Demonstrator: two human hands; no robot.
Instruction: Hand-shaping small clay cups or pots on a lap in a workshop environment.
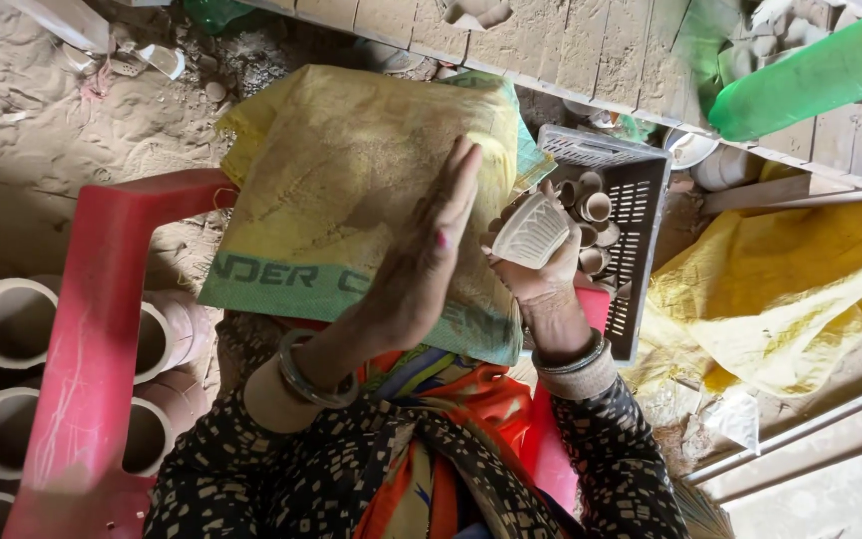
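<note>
My right hand [543, 281] holds a small pale ribbed mould or cup [531, 233], tilted with its mouth facing left. Just left of it my left hand [429, 250] is raised on edge, fingers straight and together, palm turned toward the cup but apart from it. Both hands hover over a dusty yellow woven sack [351, 170] with a green band, spread across my lap. Bangles ring both wrists.
A grey plastic crate [641, 190] holding several small clay cups sits to the right. A red plastic chair [92, 339] is on my left, with clay pots [12, 319] beyond it. Yellow sheeting [790, 289] lies at right, a brick wall and a green pipe [810, 75] above.
</note>
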